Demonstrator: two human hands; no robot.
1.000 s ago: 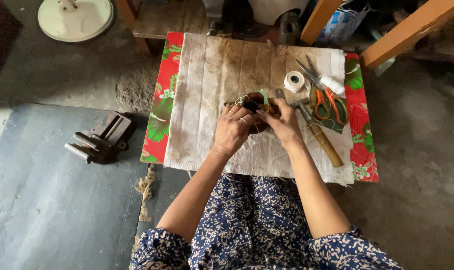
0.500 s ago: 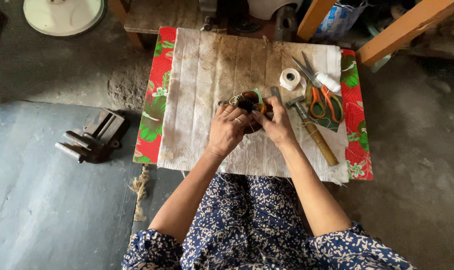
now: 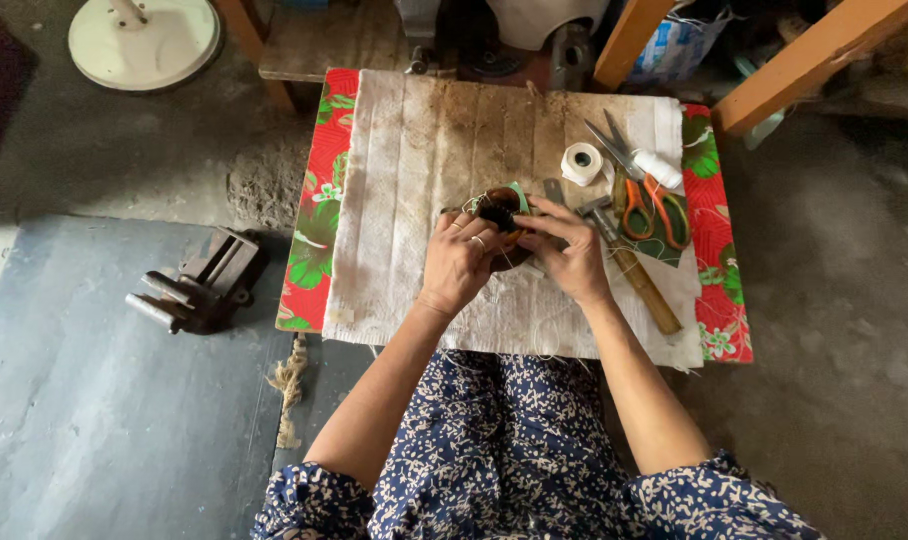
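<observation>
Over a low table draped with a stained white cloth (image 3: 414, 180), both my hands work on a small dark brown round object (image 3: 500, 207) with thread and a bit of green on it. My left hand (image 3: 459, 260) grips it from the left, a ring on one finger. My right hand (image 3: 569, 250) pinches at its right side with the fingertips. Most of the object is hidden by my fingers.
Right of my hands lie a wooden-handled hammer (image 3: 639, 280), orange-handled scissors (image 3: 639, 190), a white tape roll (image 3: 581, 163) and a white spool (image 3: 658, 168). A red floral cloth (image 3: 314, 220) lies under the white one. A metal vise (image 3: 199, 285) sits on the floor at left.
The view shifted slightly. My hands stay on the dark object, with the fingers shifting a little around it.
</observation>
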